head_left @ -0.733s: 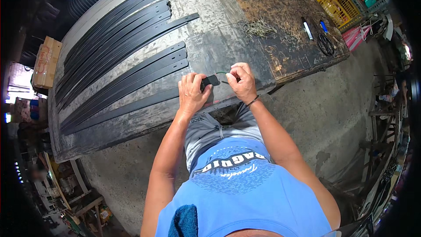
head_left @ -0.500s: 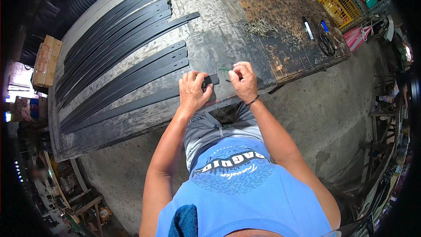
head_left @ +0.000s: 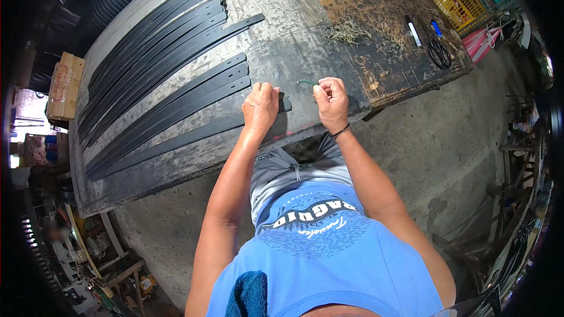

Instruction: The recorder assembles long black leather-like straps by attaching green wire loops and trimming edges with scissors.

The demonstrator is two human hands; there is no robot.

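My left hand (head_left: 260,107) is closed, its curled fingers raised close over the holed end of the nearest black strip (head_left: 191,133). Whatever those fingers pinch, if anything, is hidden. To its right, my right hand (head_left: 333,104) pinches a thin green stick-like thing (head_left: 306,82) between thumb and fingers; its tip points left toward the left hand. Beyond the left hand lie several more flat black strips (head_left: 194,87), side by side, with rounded ends and small punched holes.
The worktable (head_left: 288,41) has a worn brown board at right. On it lie a tangle of thin string-like bits (head_left: 348,31), a white marker (head_left: 413,32), a blue-capped item (head_left: 436,28) and black-handled scissors (head_left: 439,54). A yellow crate (head_left: 454,2) stands beyond; a cardboard box (head_left: 65,86) is at left.
My left hand has lifted slightly off the strip's end and its fingers have curled in. The right hand has shifted a little to the right with the green thing.
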